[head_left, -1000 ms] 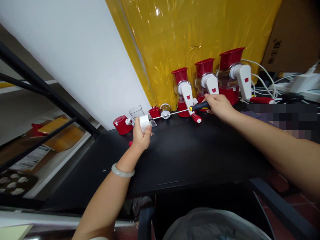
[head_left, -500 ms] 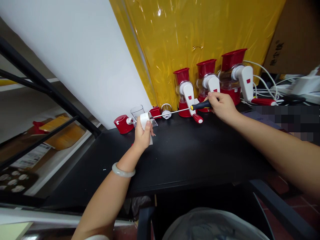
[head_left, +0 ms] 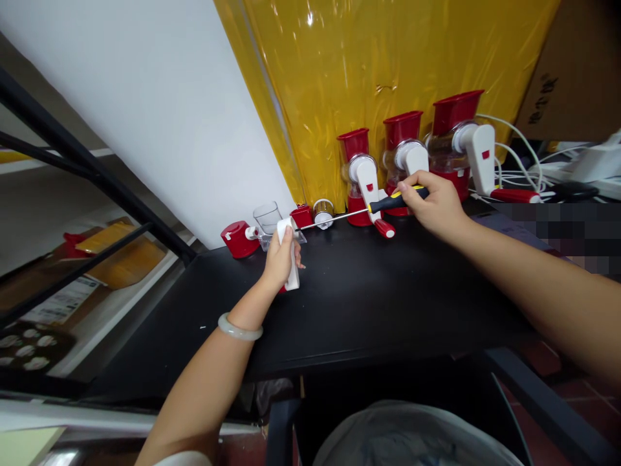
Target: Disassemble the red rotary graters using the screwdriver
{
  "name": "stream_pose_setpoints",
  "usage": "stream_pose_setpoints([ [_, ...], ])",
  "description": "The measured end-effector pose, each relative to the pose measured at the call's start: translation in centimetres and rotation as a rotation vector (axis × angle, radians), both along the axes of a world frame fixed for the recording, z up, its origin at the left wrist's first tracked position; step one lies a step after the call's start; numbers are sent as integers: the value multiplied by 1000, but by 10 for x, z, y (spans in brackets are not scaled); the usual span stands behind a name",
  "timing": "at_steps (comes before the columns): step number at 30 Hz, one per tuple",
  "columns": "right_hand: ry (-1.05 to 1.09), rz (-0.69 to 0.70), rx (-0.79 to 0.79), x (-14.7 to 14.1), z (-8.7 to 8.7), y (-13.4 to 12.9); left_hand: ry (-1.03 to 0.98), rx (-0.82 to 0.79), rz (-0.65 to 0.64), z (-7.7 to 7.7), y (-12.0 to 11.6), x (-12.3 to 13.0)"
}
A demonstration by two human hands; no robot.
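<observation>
My left hand (head_left: 280,257) is wrapped round a white crank handle (head_left: 294,275) above the black table. My right hand (head_left: 431,204) grips the black and yellow handle of a long screwdriver (head_left: 388,202). The screwdriver's thin shaft runs left, its tip at the upper end of the white crank handle; whether it sits in a screw is too small to tell. Behind my left hand stand a red base (head_left: 239,239), a clear plastic housing (head_left: 267,218), a small red part (head_left: 301,215) and a grater drum (head_left: 323,213).
Three red and white rotary graters (head_left: 361,178) stand at the back against a yellow wrapped surface (head_left: 334,77). White cables (head_left: 521,149) lie at the right, beside a cardboard box (head_left: 567,77). A black-framed shelf (head_left: 43,139) is at the left.
The white crank handle has turned in my left hand, so more of its length shows below the fingers. My right hand's fingers have shifted on the screwdriver handle, and its yellow part now shows.
</observation>
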State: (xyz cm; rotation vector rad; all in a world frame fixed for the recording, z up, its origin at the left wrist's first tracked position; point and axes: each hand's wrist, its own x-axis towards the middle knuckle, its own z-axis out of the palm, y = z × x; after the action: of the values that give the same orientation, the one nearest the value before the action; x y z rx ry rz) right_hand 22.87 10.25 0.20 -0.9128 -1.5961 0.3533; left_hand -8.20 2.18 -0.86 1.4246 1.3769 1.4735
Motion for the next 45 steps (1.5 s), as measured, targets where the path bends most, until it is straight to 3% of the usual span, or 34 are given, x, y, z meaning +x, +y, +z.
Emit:
stream_pose_setpoints([
  [11, 227, 278, -255, -4, -16, 28, -12, -30, -25, 1, 0, 0],
  [18, 45, 175, -339, -2, -6, 15, 18, 46, 15, 0, 2, -3],
  [32, 92, 281, -223, -2, -10, 22, -13, 51, 17, 1, 4, -6],
  [45, 126, 240, -178, -1, -17, 29, -8, 41, 27, 3, 3, -6],
])
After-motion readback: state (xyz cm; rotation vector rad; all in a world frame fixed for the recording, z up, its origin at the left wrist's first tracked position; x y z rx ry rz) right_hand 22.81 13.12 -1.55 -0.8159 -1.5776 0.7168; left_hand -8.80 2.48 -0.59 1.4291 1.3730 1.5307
